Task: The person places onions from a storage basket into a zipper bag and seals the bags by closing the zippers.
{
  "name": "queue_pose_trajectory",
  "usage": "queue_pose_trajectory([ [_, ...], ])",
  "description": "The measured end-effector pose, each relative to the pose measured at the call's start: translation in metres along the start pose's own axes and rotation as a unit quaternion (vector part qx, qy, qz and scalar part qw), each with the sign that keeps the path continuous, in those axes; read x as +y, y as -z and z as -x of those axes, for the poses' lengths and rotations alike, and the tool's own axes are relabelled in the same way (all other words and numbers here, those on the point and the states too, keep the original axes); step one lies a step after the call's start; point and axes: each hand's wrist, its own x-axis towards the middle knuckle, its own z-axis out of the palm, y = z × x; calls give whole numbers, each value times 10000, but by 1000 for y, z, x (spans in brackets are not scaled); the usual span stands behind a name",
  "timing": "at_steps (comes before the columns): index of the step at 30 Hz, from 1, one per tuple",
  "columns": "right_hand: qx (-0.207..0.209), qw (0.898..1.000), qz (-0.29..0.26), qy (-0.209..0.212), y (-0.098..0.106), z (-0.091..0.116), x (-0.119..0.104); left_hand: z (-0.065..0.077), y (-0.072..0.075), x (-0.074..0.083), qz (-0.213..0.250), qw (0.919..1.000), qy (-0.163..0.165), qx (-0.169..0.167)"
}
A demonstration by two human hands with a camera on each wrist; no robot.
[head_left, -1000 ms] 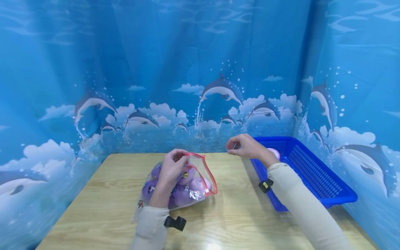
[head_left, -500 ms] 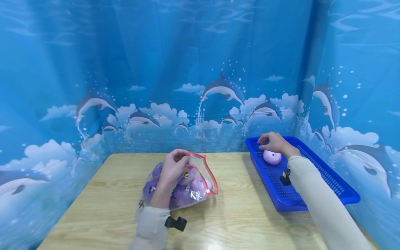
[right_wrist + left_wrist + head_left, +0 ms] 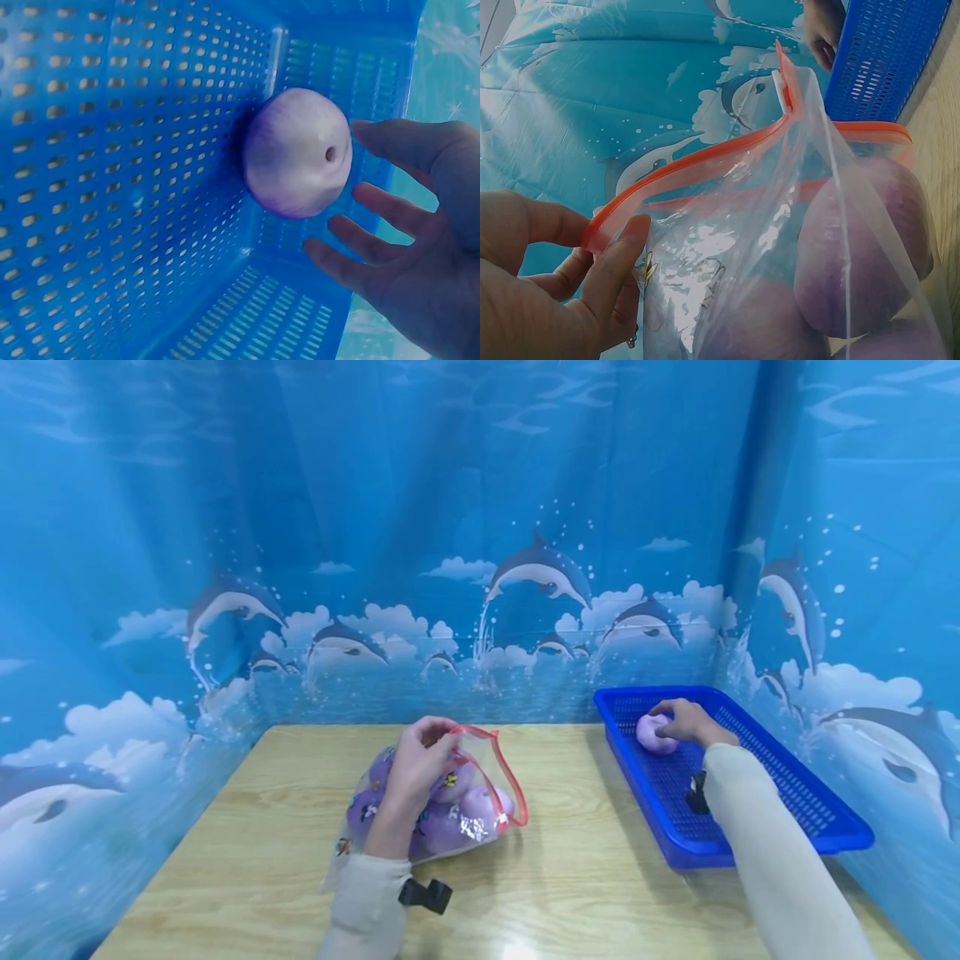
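Note:
My left hand [image 3: 422,768] pinches the red-edged mouth of a clear zip bag [image 3: 742,187] between thumb and fingers. The bag lies on its side with its mouth held up and open toward the right. Inside it are several round purple things [image 3: 855,247]. At the far end of the blue basket [image 3: 667,852] sits one more, a light purple round piece [image 3: 296,154] with a small dark hole in a dimple. Close beside this piece is my right hand [image 3: 427,225], fingers spread, one fingertip right at its edge.
Bag and basket stand on a wooden table [image 3: 247,827], the basket at the right. A blue dolphin-print curtain [image 3: 450,552] hangs behind and at both sides. Bare tabletop lies between the bag and the basket.
My right hand has moved right, from beside the basket to over it, then down to the purple piece. The left hand stays at the bag's mouth.

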Motion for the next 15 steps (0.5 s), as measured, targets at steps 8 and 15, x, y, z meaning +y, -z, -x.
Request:
queue_pose_trajectory([
  [8, -159, 9999, 34, -24, -3, -1, 8, 0, 0, 1, 84, 10000, -23, 3],
  [15, -70, 9997, 143, 205, -10, -4, 12, 0, 0, 1, 37, 10000, -5, -3],
])
